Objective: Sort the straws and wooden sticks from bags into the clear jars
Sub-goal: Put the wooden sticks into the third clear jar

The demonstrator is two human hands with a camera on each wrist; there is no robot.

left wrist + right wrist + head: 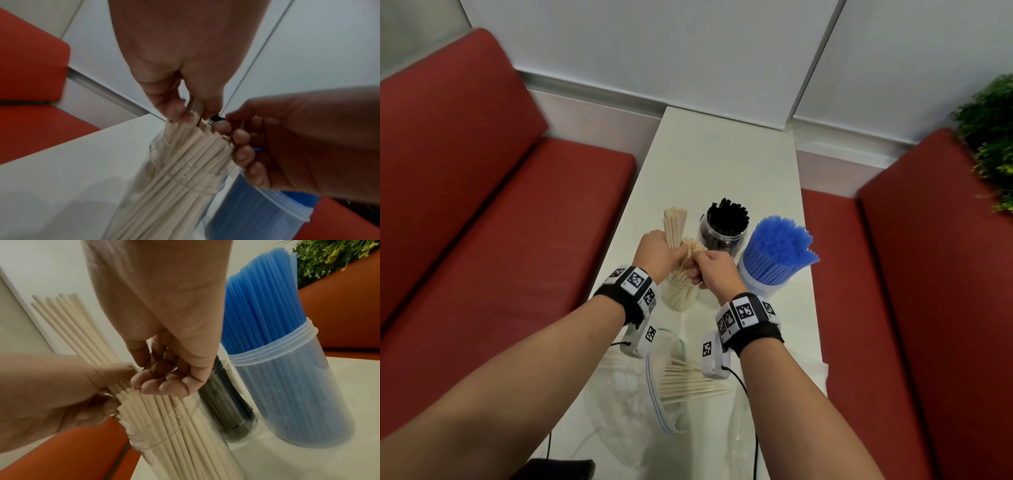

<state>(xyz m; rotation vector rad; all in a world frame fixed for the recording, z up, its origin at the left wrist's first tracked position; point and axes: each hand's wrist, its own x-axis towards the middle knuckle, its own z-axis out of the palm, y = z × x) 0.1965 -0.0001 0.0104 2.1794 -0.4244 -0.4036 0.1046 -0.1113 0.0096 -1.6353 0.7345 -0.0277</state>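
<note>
My left hand (657, 253) grips a bundle of beige straws (674, 221) upright over the clear jar (679, 298), which holds many more of them. In the right wrist view the bundle (68, 318) rises to the upper left out of the left hand (115, 389). My right hand (705, 263) is beside it, fingers (160, 386) curled round the tops of the straws standing in the jar (185, 443). The left wrist view shows both hands (191, 113) (232, 134) meeting at the jar's (164, 186) mouth. A zip bag (654, 394) with thin wooden sticks (688, 383) lies near me.
A jar of black straws (722, 236) and a taller jar of blue straws (779, 245) stand just right of the beige jar. Crumpled clear bags (743, 428) lie at the near end of the narrow white table (722, 164). Red benches (482, 222) flank it; a plant (993, 137) is far right.
</note>
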